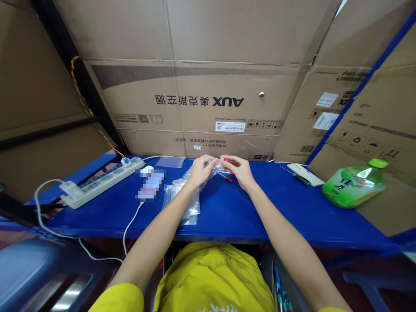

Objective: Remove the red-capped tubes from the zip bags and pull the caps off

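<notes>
Near the back of the blue table, my left hand and my right hand meet at a small clear plastic bag. Fingers of both hands pinch its edges. Red-tipped pieces show at and below the bag, close to my right fingers; I cannot tell whether all of them lie inside it. Beside my left forearm, several flat clear plastic bags lie in a loose pile, partly covered by that arm.
On the left of the blue table are a power strip and a phone with a white cable. To the right lie a green-handled screwdriver, a white case-like object and a green bottle. Cardboard walls the back.
</notes>
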Demonstrator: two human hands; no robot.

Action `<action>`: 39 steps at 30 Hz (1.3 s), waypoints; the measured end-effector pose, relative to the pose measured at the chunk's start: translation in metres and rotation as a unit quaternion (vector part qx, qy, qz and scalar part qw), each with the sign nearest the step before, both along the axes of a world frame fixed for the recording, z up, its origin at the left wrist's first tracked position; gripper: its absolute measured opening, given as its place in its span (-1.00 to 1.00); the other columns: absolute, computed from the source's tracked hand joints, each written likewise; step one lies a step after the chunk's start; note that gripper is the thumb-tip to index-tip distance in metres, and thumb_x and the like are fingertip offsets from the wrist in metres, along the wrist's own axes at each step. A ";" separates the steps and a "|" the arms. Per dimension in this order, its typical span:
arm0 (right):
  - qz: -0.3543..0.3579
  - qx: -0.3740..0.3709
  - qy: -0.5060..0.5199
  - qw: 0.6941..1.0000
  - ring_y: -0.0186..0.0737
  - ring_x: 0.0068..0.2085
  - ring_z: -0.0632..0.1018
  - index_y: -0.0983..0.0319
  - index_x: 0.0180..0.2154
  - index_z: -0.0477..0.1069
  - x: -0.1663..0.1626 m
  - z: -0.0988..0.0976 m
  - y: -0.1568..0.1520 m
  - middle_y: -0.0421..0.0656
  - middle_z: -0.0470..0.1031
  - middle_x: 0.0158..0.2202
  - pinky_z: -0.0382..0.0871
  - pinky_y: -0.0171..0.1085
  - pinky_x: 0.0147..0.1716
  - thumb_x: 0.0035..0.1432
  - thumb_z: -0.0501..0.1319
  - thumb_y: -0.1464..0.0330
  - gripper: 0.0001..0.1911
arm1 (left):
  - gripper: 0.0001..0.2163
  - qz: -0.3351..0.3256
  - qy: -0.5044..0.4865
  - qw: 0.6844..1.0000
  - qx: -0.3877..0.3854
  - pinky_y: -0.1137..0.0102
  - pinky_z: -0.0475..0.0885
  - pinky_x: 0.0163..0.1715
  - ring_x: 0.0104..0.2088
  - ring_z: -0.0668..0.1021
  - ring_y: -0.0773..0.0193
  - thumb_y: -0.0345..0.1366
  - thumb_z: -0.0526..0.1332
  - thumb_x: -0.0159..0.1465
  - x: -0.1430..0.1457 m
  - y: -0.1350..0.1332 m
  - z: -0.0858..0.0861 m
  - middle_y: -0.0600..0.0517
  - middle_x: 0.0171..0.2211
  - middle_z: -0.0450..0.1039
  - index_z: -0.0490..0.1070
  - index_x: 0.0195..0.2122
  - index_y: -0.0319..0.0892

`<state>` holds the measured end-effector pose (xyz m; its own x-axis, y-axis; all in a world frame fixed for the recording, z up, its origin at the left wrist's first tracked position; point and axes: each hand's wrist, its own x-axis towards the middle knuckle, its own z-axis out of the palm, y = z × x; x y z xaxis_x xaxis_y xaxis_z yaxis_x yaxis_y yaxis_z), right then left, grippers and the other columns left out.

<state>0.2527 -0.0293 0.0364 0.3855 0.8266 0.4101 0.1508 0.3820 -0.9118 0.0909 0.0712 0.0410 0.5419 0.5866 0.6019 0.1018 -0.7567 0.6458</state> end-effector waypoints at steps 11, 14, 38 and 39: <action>-0.078 0.007 0.052 0.996 0.05 -0.13 0.68 0.18 -0.11 0.63 0.023 -0.004 0.005 -0.02 0.68 -0.14 0.60 0.00 -0.11 -0.06 0.48 0.00 -0.46 | -0.72 0.087 -0.048 0.995 -0.027 0.33 0.40 -0.20 -0.27 0.58 0.17 -0.12 0.18 0.38 -0.005 0.007 0.003 -0.03 -0.26 0.64 0.62 -0.23 -0.16; -0.129 0.030 0.035 0.991 0.04 -0.13 0.68 0.20 -0.11 0.62 0.039 -0.007 0.005 0.00 0.68 -0.16 0.59 -0.01 -0.10 -0.02 0.45 0.01 -0.48 | -0.73 0.165 -0.067 0.982 -0.066 0.31 0.40 -0.17 -0.23 0.59 0.14 -0.11 0.17 0.39 -0.009 0.016 0.000 -0.03 -0.23 0.65 0.61 -0.21 -0.14; -0.103 -0.042 -0.407 0.906 -0.08 -0.10 0.53 0.18 -0.28 0.52 0.053 -0.032 0.011 -0.08 0.57 -0.14 0.38 -0.14 -0.06 0.10 0.26 0.48 -0.87 | -0.63 0.217 -0.053 0.964 -0.141 0.25 0.39 -0.01 -0.04 0.59 0.06 -0.22 0.35 0.24 -0.003 0.032 -0.024 -0.09 -0.04 0.59 0.39 0.05 -0.08; -0.104 -0.050 -0.413 0.904 -0.09 -0.11 0.53 0.18 -0.29 0.51 0.053 -0.032 0.011 -0.09 0.56 -0.16 0.37 -0.15 -0.07 0.10 0.27 0.48 -0.88 | -0.61 0.219 -0.051 0.964 -0.145 0.25 0.40 -0.02 -0.06 0.59 0.06 -0.23 0.37 0.21 -0.003 0.033 -0.025 -0.09 -0.05 0.59 0.38 0.06 -0.08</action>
